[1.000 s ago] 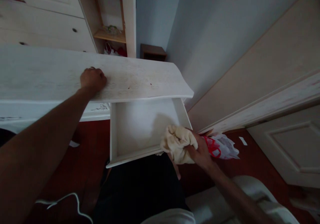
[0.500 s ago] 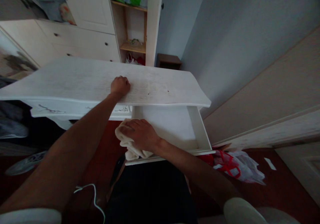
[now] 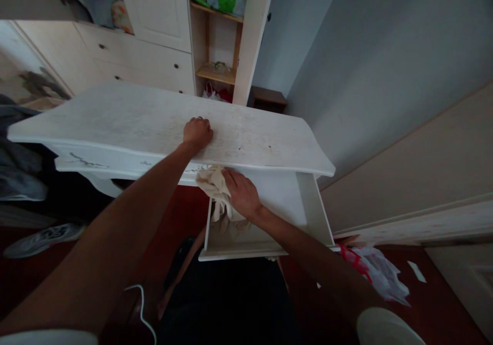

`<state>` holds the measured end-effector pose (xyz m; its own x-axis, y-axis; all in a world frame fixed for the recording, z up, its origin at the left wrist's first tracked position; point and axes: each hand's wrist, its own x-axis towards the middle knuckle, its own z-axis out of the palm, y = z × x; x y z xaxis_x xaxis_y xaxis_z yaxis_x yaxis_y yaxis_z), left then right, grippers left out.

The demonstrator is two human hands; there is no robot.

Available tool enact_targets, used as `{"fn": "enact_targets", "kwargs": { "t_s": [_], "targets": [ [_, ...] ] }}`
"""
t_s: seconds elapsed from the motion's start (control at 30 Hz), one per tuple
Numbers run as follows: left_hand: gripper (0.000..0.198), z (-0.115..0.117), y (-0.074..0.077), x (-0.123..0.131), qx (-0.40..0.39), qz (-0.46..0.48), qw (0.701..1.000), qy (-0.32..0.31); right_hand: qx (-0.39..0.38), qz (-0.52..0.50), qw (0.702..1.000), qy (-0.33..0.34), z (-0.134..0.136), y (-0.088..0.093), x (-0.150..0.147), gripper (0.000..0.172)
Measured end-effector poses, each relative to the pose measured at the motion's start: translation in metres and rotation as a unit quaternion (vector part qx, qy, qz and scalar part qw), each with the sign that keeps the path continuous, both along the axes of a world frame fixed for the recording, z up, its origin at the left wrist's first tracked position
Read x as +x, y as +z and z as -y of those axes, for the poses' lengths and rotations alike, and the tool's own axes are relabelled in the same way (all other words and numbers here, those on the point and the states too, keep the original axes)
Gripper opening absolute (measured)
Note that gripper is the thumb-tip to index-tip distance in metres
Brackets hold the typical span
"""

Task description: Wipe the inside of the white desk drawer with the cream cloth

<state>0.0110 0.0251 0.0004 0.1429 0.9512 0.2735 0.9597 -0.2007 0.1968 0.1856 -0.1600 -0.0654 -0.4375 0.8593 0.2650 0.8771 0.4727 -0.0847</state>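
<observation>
The right hand (image 3: 242,195) is closed around a cream cloth (image 3: 214,186) pressed against the left inner wall of the open drawer (image 3: 308,211), just under the edge of the white desk top (image 3: 115,124). The left hand (image 3: 197,132) rests as a loose fist on that top, holding nothing. To wipe well, I judge the cloth should stay bunched flat against the wall and run into the corners, with the left hand steadying the desk.

bare forearms, pale short sleeves
</observation>
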Motion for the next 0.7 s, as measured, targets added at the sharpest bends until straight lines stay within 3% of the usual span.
{"fn": "enact_targets", "kwargs": {
  "t_s": [0.13,0.2,0.33,0.47,0.53,0.7],
  "targets": [
    [0.049,0.000,0.000,0.000,-0.001,0.000,1.000,-0.001,-0.046,0.045,0.996,-0.067,-0.002,-0.007,0.021,0.062],
    [0.049,0.000,0.000,0.000,-0.001,0.000,1.000,-0.001,-0.062,0.031,0.990,-0.125,-0.010,-0.010,0.028,0.056],
    [0.049,0.000,0.001,0.000,-0.006,-0.002,1.000,0.003,-0.103,-0.075,0.965,-0.229,-0.038,-0.017,0.026,0.038],
    [0.049,-0.001,0.000,0.001,-0.001,-0.001,1.000,0.005,-0.126,-0.168,0.936,-0.284,-0.059,-0.021,0.002,0.036],
    [0.050,-0.002,0.000,0.001,0.005,-0.006,1.000,0.008,-0.127,-0.215,0.928,-0.277,-0.059,-0.022,-0.015,0.037],
    [0.051,-0.001,0.002,0.001,0.003,-0.019,1.000,0.013,-0.137,-0.337,0.919,-0.154,-0.043,-0.023,-0.039,0.038]
  ]
}}
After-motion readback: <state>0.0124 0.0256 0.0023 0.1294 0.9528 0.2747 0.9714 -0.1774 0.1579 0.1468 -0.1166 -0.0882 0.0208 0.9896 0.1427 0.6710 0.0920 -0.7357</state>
